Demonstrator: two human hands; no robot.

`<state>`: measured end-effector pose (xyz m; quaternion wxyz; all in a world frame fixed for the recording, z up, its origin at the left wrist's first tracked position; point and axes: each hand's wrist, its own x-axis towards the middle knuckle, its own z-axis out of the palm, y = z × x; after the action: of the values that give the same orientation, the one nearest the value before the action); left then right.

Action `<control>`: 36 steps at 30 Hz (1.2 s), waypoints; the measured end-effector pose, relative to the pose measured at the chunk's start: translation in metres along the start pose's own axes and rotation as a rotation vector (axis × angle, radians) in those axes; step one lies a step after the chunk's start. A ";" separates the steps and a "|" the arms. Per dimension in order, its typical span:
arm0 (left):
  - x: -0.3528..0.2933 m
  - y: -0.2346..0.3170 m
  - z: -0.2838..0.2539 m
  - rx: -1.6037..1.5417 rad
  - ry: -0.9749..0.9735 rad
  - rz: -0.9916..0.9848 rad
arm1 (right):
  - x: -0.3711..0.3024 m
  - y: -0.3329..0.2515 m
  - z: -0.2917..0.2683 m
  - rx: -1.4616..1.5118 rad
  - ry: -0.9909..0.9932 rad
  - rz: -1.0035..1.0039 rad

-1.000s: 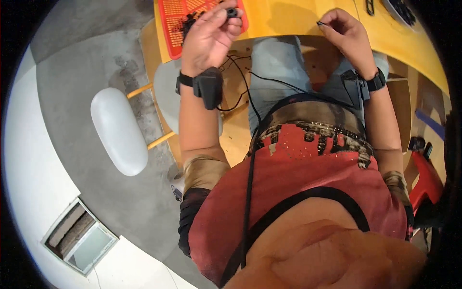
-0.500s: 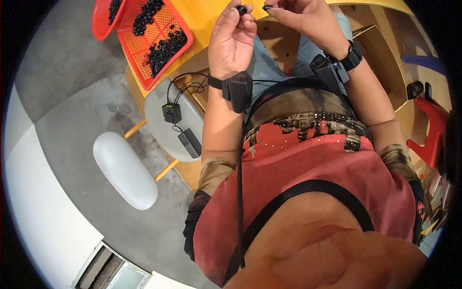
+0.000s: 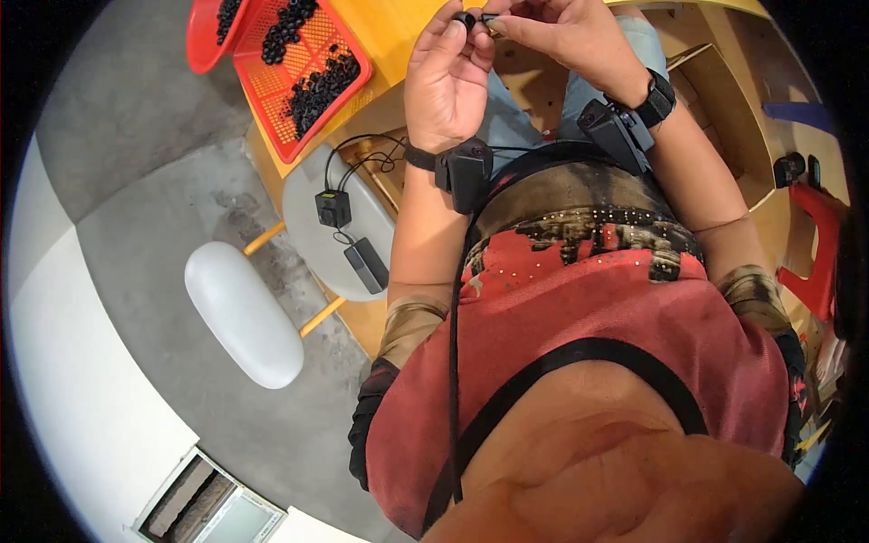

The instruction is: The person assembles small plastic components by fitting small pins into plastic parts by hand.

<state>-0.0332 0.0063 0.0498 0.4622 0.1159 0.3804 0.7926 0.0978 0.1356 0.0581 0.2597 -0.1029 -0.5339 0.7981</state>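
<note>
Near the top edge, both hands are raised close together in front of the yellow table (image 3: 407, 45). My left hand (image 3: 450, 90) pinches a small round black part (image 3: 465, 19) between thumb and fingertips, its dark hollow end toward the other hand. A smaller black piece (image 3: 489, 18) sits in the fingertips of my right hand (image 3: 575, 41), almost against the round part; whether they touch I cannot tell. To the left on the table, a red mesh basket (image 3: 364, 77) holds piles of small black parts (image 3: 321, 90) in more than one shape.
A red bowl (image 3: 201, 50) with black parts overlaps the basket's left side. Below stands a chair with a grey seat (image 3: 303, 195), bearing two cabled black boxes (image 3: 333, 208), and a pale backrest (image 3: 244, 312). On the right are an open cardboard box (image 3: 724, 109) and a red plastic stool (image 3: 815, 258).
My two hands have come closer together, bringing the small piece right up to the round part. The left hand has shifted slightly right; the whole view has shifted a little.
</note>
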 end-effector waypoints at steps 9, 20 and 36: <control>0.024 -0.004 -0.030 -0.188 -0.533 0.082 | 0.001 -0.006 0.002 0.030 0.005 0.066; 0.025 -0.007 -0.025 -0.158 -0.540 0.053 | 0.002 0.001 -0.005 -0.022 0.050 -0.002; 0.025 -0.008 -0.028 -0.158 -0.524 0.066 | 0.002 0.008 -0.003 -0.123 0.054 -0.030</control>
<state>-0.0569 0.0157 0.0208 0.5264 0.2931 0.1808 0.7774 0.0946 0.1368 0.0500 0.2793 -0.1320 -0.5762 0.7567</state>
